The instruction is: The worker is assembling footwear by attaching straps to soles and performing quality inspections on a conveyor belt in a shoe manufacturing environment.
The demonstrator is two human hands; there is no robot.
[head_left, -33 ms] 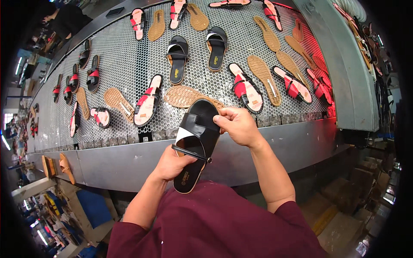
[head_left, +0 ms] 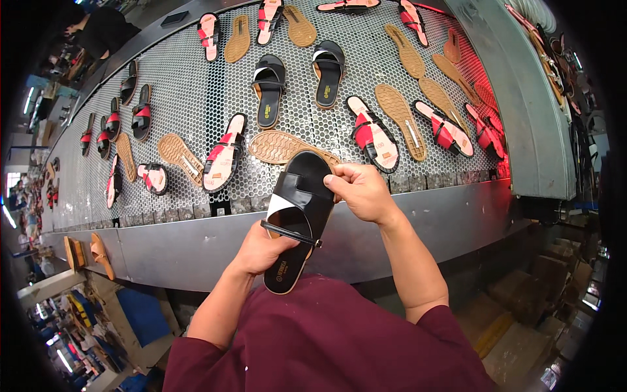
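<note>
In front of my body I hold a black sandal [head_left: 302, 189] with a white strap panel and a thin buckled strap, toe pointing away from me. My left hand [head_left: 264, 248] is closed around its middle, the thumb reaching in under the thin strap. At the toe end, my right hand [head_left: 359, 189] pinches the right edge between thumb and fingers. Just behind the sandal's toe a tan outsole [head_left: 274, 147] lies on the perforated metal conveyor [head_left: 189, 98]. Two similar black sandals, one left [head_left: 269, 91] and one right [head_left: 328, 75], stand farther back on it.
Red-and-black sandals with pink insoles [head_left: 372, 134] and tan outsoles [head_left: 401, 121] are spread over the conveyor. A grey machine housing [head_left: 522, 98] closes off the right side, with red light beside it. A metal edge [head_left: 392, 225] runs along the front. Someone in dark clothing [head_left: 108, 29] is at the far left.
</note>
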